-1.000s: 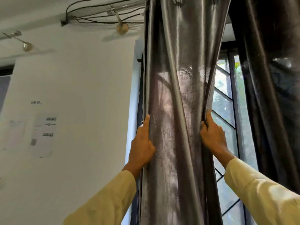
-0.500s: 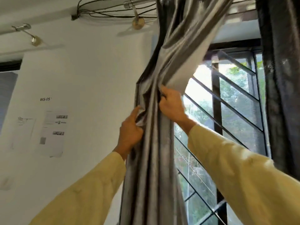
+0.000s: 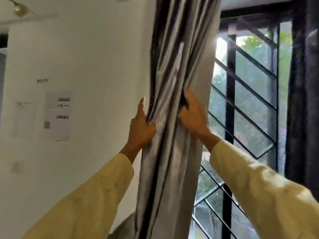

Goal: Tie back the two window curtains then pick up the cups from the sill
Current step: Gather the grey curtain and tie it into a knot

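Both hands clutch the gathered grey curtain [image 3: 174, 118] at the window's left edge: the left hand [image 3: 141, 128] has its fingers [image 3: 151, 125] curled into the folds, index raised, and the right hand [image 3: 193, 116] digs in opposite. To tie it well, I would squeeze the folds into one tight bundle before wrapping. Beyond, the dark curtain [image 3: 303, 100] hangs untied at the right edge; no sill or cups show.

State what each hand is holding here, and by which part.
Both hold the grey curtain, bunched into a column. The left hand grips its left edge folds; the right hand grips folds on its right side, fingers tucked in.
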